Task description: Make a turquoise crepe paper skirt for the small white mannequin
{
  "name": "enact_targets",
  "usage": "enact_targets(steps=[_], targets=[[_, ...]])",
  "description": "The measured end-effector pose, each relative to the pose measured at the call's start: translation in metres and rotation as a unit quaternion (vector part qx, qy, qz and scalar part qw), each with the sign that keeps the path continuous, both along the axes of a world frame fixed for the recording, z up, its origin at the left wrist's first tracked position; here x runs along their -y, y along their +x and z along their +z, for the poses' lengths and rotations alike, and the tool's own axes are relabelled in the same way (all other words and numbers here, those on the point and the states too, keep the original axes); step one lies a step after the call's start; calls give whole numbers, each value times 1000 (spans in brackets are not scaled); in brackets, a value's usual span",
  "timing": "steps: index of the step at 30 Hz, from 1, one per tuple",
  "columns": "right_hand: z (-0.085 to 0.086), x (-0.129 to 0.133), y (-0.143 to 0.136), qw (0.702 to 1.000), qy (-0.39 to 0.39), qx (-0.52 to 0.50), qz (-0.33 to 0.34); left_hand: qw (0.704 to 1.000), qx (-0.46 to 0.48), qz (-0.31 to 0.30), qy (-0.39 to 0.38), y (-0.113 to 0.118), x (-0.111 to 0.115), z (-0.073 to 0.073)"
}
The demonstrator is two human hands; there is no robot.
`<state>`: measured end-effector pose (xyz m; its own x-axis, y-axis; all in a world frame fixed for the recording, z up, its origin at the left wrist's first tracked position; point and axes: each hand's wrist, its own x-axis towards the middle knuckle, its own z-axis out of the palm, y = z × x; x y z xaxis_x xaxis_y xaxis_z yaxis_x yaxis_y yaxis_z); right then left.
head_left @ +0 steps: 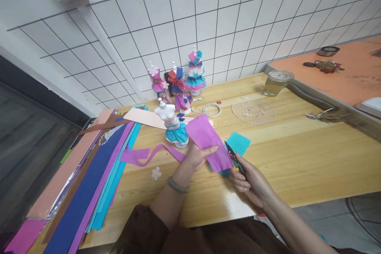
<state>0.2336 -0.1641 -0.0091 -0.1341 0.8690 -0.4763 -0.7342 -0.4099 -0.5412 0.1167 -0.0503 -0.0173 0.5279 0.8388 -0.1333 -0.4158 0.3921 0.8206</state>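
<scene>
My left hand (pixel 200 156) pinches a piece of purple crepe paper (pixel 205 133) between thumb and fingers, near its lower middle. Dark-handled scissors (pixel 235 158) are in my right hand (pixel 248 178), its fingers wrapped round the handles, with the blades at the paper's right edge. Beneath and behind the purple piece lies turquoise paper (pixel 239 143). Just beyond my left hand stands a white mannequin (pixel 166 113) wearing a turquoise skirt (pixel 176 133). A purple strip (pixel 139 158) curls over the table to the left of my left wrist.
Long coloured paper sheets (pixel 89 174) cover the left side. Dressed mannequins (pixel 195 73) stand by the tiled wall. A tape roll (pixel 212 110), a clear dish of beads (pixel 253 112) and a lidded cup (pixel 277 83) sit behind; a white flower cutout (pixel 156 173) lies in front.
</scene>
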Motion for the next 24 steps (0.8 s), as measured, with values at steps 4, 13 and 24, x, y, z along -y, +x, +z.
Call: enact_targets(steps=[4, 13, 24], targets=[[0, 0, -1, 1000, -1, 12, -17, 1000, 1, -6, -9, 0, 0, 0], [-2, -2, -2, 997, 8, 65, -47, 1000, 6, 2, -2, 0, -2, -4], [-5, 1, -2, 995, 9, 81, -51, 1000, -1, 0, -2, -1, -3, -5]])
